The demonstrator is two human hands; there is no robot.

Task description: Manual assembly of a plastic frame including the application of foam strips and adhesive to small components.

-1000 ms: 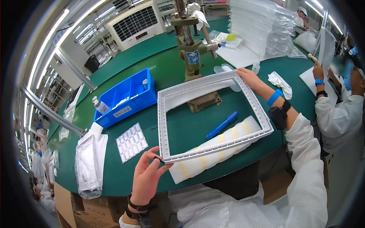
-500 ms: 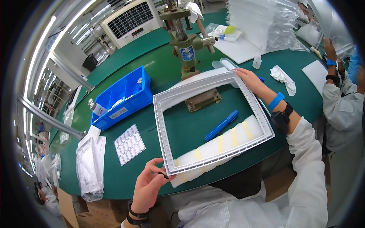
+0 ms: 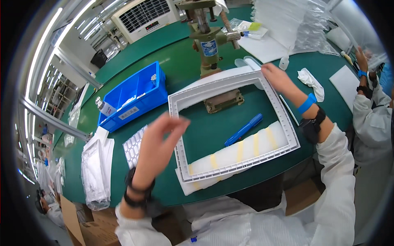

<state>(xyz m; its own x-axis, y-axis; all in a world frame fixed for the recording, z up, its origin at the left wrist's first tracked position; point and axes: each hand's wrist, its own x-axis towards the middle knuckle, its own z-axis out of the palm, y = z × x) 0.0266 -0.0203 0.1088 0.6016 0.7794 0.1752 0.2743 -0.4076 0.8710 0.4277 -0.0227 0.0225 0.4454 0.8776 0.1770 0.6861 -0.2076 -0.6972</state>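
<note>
A white rectangular plastic frame (image 3: 238, 166) with a ribbed rim lies in front of me. One near part of it rests over a white foam strip (image 3: 242, 153) banded with yellow tape. At its far right corner my right hand (image 3: 277, 77) grips the edge. My left hand (image 3: 158, 141) is raised beside the frame's left side, smeared by motion, its thumb and fingers bent toward the rim. Whether it holds anything I cannot make out. Through the frame's opening show a blue marker pen (image 3: 244, 130) and the metal base (image 3: 223, 101) of a press.
Behind the frame stands a green hand press (image 3: 207, 45). To the left are a blue divided bin (image 3: 137, 100), a sheet of labels (image 3: 132, 149) and bagged white parts (image 3: 96, 168). A small bottle (image 3: 284, 61) and white cloth (image 3: 312, 84) lie right; a co-worker's sleeve (image 3: 371, 123) is beyond.
My left hand has left the frame's near left corner and moved up along its left side. My right hand stays at the far right corner. The view has shifted slightly.
</note>
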